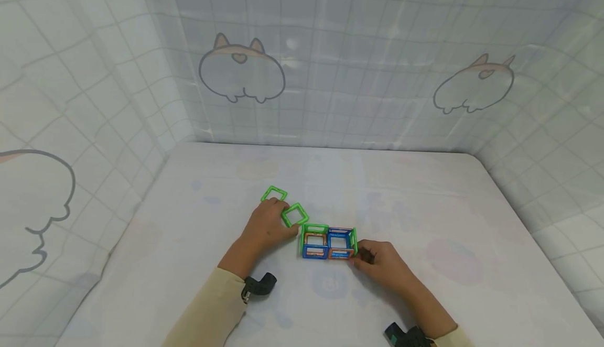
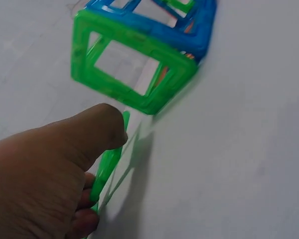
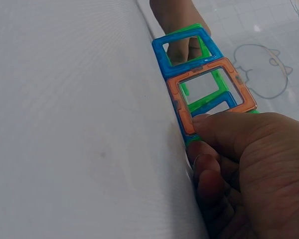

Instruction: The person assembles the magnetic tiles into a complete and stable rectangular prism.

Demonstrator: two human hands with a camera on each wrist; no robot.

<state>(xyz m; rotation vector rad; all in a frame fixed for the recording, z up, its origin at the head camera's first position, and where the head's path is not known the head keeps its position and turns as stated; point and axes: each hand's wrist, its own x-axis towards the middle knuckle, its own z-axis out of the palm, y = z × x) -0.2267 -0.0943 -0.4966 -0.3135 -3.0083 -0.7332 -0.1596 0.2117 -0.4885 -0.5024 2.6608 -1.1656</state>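
My left hand point(image 1: 269, 225) pinches a green square magnetic tile point(image 1: 303, 211) between thumb and fingers, left of a small structure. Another green tile point(image 1: 279, 190) shows just beyond its fingertips; whether that one is held too, I cannot tell. The structure point(image 1: 327, 241) is a low, two-cell box of green, blue and orange see-through tiles standing on the table. At its right end my right hand point(image 1: 384, 264) grips it, the thumb on an orange tile point(image 3: 209, 66) in the right wrist view. A green side point(image 2: 134, 37) faces my left hand, a little apart from the thumb.
A pale, faintly patterned cloth covers the table point(image 1: 424, 195). Sheets with grid lines and cartoon animal drawings wall it in at the back point(image 1: 330, 74), left and right. Dark wrist cameras point(image 1: 261, 284) sit on both wrists, close above the cloth.
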